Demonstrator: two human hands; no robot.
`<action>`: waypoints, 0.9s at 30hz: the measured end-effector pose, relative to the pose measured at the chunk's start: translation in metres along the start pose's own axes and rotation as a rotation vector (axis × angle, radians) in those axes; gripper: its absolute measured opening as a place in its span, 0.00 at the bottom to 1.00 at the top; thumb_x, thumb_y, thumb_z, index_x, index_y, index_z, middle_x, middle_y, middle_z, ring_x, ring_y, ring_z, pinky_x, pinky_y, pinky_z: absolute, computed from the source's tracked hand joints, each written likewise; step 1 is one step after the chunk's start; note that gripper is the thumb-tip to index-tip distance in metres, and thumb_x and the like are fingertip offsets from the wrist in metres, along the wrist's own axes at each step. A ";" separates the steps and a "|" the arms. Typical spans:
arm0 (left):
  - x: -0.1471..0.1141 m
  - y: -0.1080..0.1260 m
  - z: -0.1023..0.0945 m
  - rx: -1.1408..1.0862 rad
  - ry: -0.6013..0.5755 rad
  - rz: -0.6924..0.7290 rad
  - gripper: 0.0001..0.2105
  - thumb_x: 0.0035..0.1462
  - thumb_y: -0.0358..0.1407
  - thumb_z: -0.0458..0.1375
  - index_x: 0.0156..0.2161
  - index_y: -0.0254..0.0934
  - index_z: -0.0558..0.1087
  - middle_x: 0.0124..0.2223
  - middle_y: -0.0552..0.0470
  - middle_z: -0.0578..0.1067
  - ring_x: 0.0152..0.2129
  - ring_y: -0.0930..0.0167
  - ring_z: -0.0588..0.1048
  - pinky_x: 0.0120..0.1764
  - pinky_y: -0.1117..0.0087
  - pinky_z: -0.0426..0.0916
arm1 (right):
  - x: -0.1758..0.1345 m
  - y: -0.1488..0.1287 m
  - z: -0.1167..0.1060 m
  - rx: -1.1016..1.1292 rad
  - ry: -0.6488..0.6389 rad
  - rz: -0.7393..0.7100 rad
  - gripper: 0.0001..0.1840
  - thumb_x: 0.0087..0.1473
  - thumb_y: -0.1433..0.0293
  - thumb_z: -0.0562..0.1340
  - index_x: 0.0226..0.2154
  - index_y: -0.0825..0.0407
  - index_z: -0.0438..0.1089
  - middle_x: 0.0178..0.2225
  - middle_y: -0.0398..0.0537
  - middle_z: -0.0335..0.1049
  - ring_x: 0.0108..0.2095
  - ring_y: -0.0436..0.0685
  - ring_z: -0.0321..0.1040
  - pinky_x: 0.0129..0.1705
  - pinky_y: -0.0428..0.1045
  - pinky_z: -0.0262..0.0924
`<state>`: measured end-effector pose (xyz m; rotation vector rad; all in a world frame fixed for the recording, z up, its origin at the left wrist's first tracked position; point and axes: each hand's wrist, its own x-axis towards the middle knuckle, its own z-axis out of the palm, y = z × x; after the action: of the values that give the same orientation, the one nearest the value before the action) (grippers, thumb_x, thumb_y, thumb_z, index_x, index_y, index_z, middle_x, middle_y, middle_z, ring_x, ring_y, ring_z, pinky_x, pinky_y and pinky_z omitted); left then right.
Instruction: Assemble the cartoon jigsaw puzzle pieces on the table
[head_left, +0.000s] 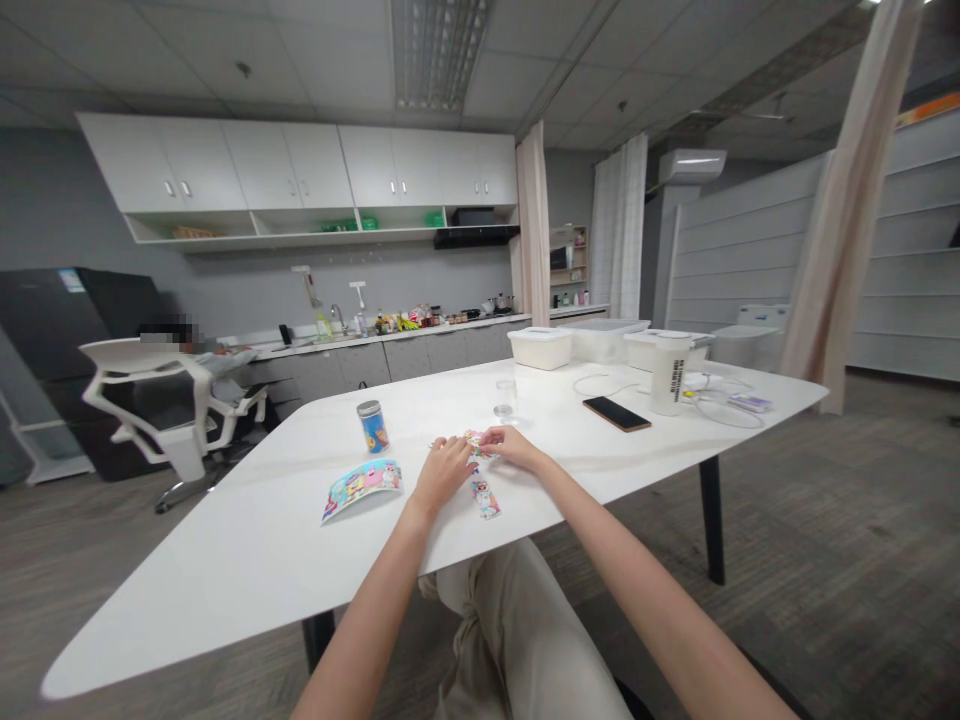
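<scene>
Small colourful jigsaw pieces point(475, 438) lie in a cluster on the white table point(247, 540), between my two hands. My left hand point(448, 468) rests at the left of the cluster, fingers bent together and pointing down; whatever they hold is hidden. From the right, my right hand point(511, 446) reaches in, its thumb and fingertips closed on a jigsaw piece at the cluster's edge. Nearer to me lies a joined strip of jigsaw pieces point(486, 498) with a cartoon print. Left of my hands, a curled cartoon picture sheet point(364, 488) lies below an upright blue can with a grey lid point(373, 428).
Beyond my hands stands a small clear container point(505, 400). Toward the right are a phone point(617, 413), a white tumbler point(670, 375), cables and white plastic bins point(540, 347). Across the room, a person sits by a white chair point(150, 380) near the kitchen counter.
</scene>
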<state>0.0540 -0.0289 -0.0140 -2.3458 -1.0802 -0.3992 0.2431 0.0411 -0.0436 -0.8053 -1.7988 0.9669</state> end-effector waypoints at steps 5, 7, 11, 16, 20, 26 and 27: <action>0.001 0.002 0.001 0.068 0.006 -0.011 0.08 0.63 0.36 0.57 0.44 0.35 0.71 0.43 0.44 0.77 0.42 0.61 0.73 0.45 0.59 0.63 | -0.001 0.000 0.003 0.101 -0.043 0.024 0.20 0.35 0.58 0.74 0.24 0.55 0.71 0.25 0.45 0.72 0.28 0.53 0.68 0.37 0.51 0.63; 0.001 0.002 0.002 0.074 0.008 -0.013 0.06 0.64 0.34 0.55 0.43 0.35 0.72 0.42 0.44 0.77 0.42 0.62 0.74 0.45 0.60 0.62 | -0.002 0.000 0.005 0.125 -0.051 0.034 0.20 0.34 0.58 0.74 0.24 0.55 0.71 0.24 0.45 0.72 0.28 0.53 0.68 0.36 0.51 0.63; -0.001 0.000 0.006 0.072 0.017 -0.009 0.05 0.64 0.32 0.54 0.43 0.36 0.71 0.42 0.45 0.77 0.41 0.63 0.74 0.45 0.60 0.62 | -0.001 0.000 0.006 0.155 -0.052 0.045 0.20 0.33 0.58 0.74 0.24 0.55 0.72 0.25 0.45 0.73 0.28 0.54 0.69 0.36 0.52 0.63; -0.002 -0.001 0.008 0.066 0.022 -0.021 0.05 0.64 0.33 0.55 0.43 0.36 0.71 0.41 0.45 0.76 0.41 0.63 0.74 0.45 0.61 0.62 | -0.002 -0.002 0.004 0.163 -0.065 0.031 0.18 0.34 0.60 0.74 0.26 0.54 0.72 0.26 0.46 0.73 0.29 0.54 0.69 0.38 0.53 0.63; -0.002 -0.001 0.006 0.066 0.018 -0.029 0.06 0.65 0.35 0.54 0.44 0.37 0.71 0.41 0.46 0.76 0.41 0.64 0.74 0.44 0.61 0.61 | -0.004 -0.005 0.003 0.166 -0.082 0.014 0.17 0.35 0.63 0.74 0.28 0.53 0.73 0.28 0.46 0.73 0.31 0.55 0.69 0.40 0.53 0.63; -0.002 -0.001 0.004 0.053 0.023 -0.023 0.07 0.65 0.37 0.54 0.43 0.36 0.70 0.41 0.45 0.76 0.41 0.64 0.74 0.44 0.61 0.61 | -0.005 -0.006 0.003 0.168 -0.108 0.009 0.17 0.36 0.64 0.73 0.29 0.53 0.73 0.30 0.45 0.74 0.32 0.55 0.69 0.43 0.54 0.63; -0.003 -0.001 0.005 0.051 0.024 -0.025 0.07 0.65 0.37 0.55 0.43 0.36 0.70 0.41 0.45 0.76 0.41 0.64 0.74 0.44 0.61 0.61 | -0.005 -0.006 0.004 0.169 -0.110 0.010 0.17 0.36 0.64 0.73 0.30 0.53 0.73 0.30 0.45 0.74 0.32 0.55 0.69 0.43 0.54 0.62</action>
<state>0.0518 -0.0272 -0.0187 -2.2791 -1.0971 -0.4028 0.2411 0.0325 -0.0412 -0.6678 -1.7790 1.1725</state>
